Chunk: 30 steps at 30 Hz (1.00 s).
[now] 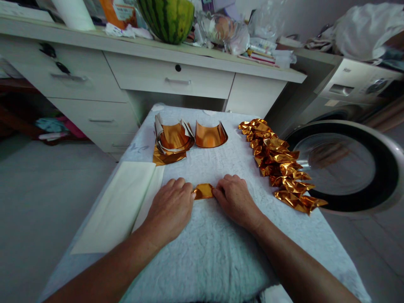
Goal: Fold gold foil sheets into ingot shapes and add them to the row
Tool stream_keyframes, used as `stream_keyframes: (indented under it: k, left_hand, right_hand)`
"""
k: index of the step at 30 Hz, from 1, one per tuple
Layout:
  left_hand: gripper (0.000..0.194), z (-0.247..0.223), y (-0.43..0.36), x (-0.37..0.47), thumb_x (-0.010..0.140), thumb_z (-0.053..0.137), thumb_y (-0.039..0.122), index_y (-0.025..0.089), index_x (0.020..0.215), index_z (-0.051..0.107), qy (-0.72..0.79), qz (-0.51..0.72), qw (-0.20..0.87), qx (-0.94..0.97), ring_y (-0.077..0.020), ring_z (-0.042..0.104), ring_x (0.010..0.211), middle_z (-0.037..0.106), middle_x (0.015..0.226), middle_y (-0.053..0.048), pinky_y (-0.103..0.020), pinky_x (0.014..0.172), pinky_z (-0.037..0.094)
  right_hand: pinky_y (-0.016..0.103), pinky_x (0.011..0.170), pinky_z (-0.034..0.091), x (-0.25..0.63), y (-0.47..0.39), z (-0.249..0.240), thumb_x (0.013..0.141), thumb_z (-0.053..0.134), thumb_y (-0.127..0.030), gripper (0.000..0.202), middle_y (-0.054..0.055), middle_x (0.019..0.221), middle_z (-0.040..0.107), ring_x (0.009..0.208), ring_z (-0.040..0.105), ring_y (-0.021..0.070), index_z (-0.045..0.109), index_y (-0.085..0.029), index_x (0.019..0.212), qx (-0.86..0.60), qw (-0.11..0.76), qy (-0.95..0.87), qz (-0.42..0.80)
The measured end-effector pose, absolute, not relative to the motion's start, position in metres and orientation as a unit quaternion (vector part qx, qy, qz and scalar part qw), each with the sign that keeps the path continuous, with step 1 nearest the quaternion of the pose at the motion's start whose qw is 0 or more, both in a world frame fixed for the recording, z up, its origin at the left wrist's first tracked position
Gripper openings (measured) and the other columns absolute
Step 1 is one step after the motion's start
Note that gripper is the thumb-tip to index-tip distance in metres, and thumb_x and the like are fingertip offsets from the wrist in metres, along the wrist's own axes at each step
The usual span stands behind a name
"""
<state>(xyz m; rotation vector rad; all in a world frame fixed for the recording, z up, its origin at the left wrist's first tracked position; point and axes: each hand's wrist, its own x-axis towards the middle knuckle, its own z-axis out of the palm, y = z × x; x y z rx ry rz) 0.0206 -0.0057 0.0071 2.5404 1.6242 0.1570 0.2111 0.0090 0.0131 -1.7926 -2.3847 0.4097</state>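
Between my two hands lies a small folded piece of gold foil paper (203, 191), flat on the cloth-covered table. My left hand (173, 206) is closed on its left end, the thumb along the edge. At the right end my right hand (235, 199) pinches it with thumb and curled fingers. Beyond them stands a stack of curled gold foil sheets (174, 136), with a single curled sheet (211, 135) beside it. A row of folded gold foil pieces (277, 164) runs down the table's right side. White paper sheets (116, 206) lie left of my left hand.
The table (202, 261) wears a pale blue fuzzy cover. Behind it is a white drawer desk (170, 75) holding a cut watermelon (167, 19) and clutter. On the right, a washing machine's round door (344, 166) hangs open beside the table edge.
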Motion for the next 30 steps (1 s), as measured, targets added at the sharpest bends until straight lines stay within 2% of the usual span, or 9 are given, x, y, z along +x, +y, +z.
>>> stream_keyframes:
  k: [23, 27, 30]
  left_hand:
    - [0.024, 0.0087, -0.0053, 0.0215, 0.096, 0.042, 0.024, 0.018, 0.081, 0.059, 0.570, 0.038, 0.061, 0.819, -0.0240, 0.059, 0.082, 0.063, 0.084, -0.009, -0.039, 0.078, 0.047]
    - [0.018, 0.0115, -0.0057, 0.0204, 0.095, 0.046, 0.025, 0.019, 0.080, 0.056, 0.581, 0.040, 0.081, 0.809, -0.0239, 0.060, 0.085, 0.064, 0.086, -0.008, -0.038, 0.078, 0.047]
    - [0.012, 0.0133, -0.0049, 0.0183, 0.094, 0.047, 0.023, 0.020, 0.084, 0.053, 0.582, 0.035, 0.092, 0.807, -0.0228, 0.060, 0.086, 0.064, 0.087, -0.006, -0.035, 0.076, 0.046]
  right_hand:
    - [0.033, 0.072, 0.031, 0.2141, 0.0111, 0.0091, 0.091, 0.063, -0.037, 0.026, 0.005, 0.081, 0.065, 0.081, 0.054, 0.0199, 0.066, -0.019, 0.072, -0.614, 0.094, -0.771, 0.141]
    - [0.033, 0.072, 0.029, 0.2135, 0.0104, 0.0084, 0.091, 0.063, -0.037, 0.026, 0.005, 0.081, 0.064, 0.082, 0.053, 0.0205, 0.064, -0.019, 0.073, -0.617, 0.090, -0.770, 0.137]
    - [0.033, 0.073, 0.029, 0.2122, 0.0095, 0.0066, 0.090, 0.065, -0.033, 0.018, 0.005, 0.085, 0.063, 0.084, 0.051, 0.0210, 0.063, -0.019, 0.080, -0.619, 0.113, -0.765, 0.137]
